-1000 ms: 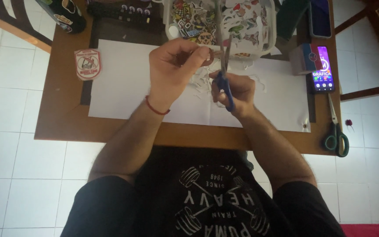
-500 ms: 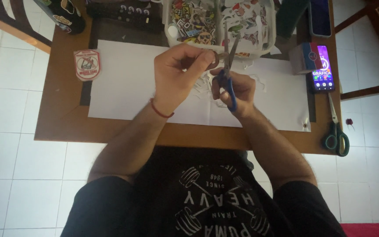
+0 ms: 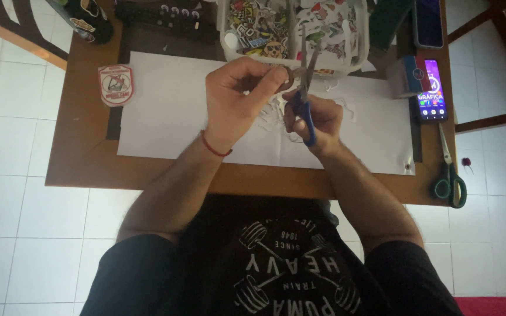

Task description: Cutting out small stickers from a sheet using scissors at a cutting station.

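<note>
My left hand pinches a small round sticker; my right hand grips blue-handled scissors, blades toward twelve o'clock, just right of it.

Support: a brown wooden table, rectangular, standing on a floor of white tiles.
Centre: a large white paper sheet lies flat on the tabletop, with small white paper offcuts scattered over it.
Far edge: a clear plastic tray of colourful cut-out stickers rests at the sheet's far side.
Left: a red-and-white shield-shaped sticker lies just beside the sheet.
Far left corner: a dark pouch lies near the table's edge.
Right: a smartphone with a lit screen lies beside the sheet; green-handled scissors lie nearer the table's front right corner.
</note>
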